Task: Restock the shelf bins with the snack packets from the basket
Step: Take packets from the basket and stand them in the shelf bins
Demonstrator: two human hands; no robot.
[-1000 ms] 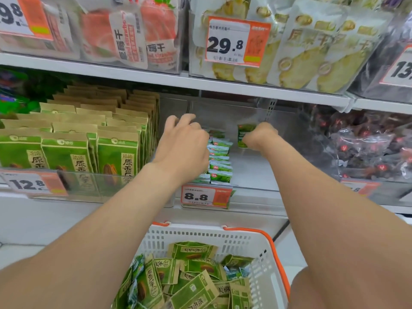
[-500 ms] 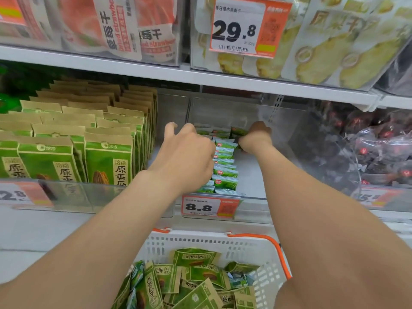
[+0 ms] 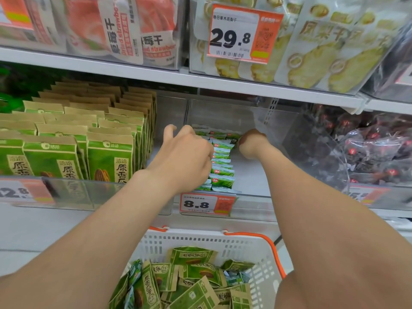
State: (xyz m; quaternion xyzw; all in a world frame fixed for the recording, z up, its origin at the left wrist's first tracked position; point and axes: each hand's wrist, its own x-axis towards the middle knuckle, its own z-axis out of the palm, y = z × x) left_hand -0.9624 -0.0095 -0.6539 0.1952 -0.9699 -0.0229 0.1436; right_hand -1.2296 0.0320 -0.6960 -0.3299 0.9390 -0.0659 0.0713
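Observation:
A clear shelf bin (image 3: 263, 121) with an 8.8 price tag (image 3: 207, 204) holds a row of small green-and-white packets (image 3: 223, 172). My left hand (image 3: 185, 159) lies over the left side of that row, fingers bent down onto the packets and thumb stuck out. My right hand (image 3: 252, 142) reaches to the back of the bin, its fingers curled on a small green packet (image 3: 233, 136) at the row's far end; the fingertips are hidden. Below, a white basket (image 3: 200, 239) with an orange handle holds several green snack packets (image 3: 191, 273).
A neighbouring bin to the left is packed with upright green-and-kraft seed bags (image 3: 73, 139). Dark wrapped sweets (image 3: 374, 150) fill the bin to the right. The shelf above (image 3: 200, 79) carries dried strawberry and pineapple bags close over the bins.
My right hand has carried the green packet from mid-bin to the back end of the row. My left hand has stayed on the row. The camera has moved closer.

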